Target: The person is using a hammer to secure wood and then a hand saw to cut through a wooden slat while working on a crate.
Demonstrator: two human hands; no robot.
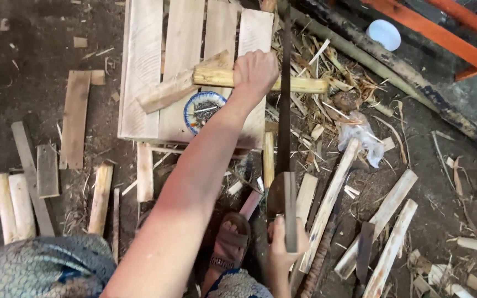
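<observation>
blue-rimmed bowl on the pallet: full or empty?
Neither: the bowl sits upright on the wooden pallet with a small heap of dark, thin pieces, probably nails, in its middle. White inner surface shows around them, so it is only partly filled.

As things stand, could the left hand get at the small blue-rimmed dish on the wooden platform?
Probably yes. The left hand presses a pale stick down just above the dish, with nothing between them, but it would have to let go of the stick first.

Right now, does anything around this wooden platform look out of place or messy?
Yes. A blue-rimmed dish of nails sits right under the stick the left hand pins down, and offcuts and shavings litter the ground beside the platform.
</observation>
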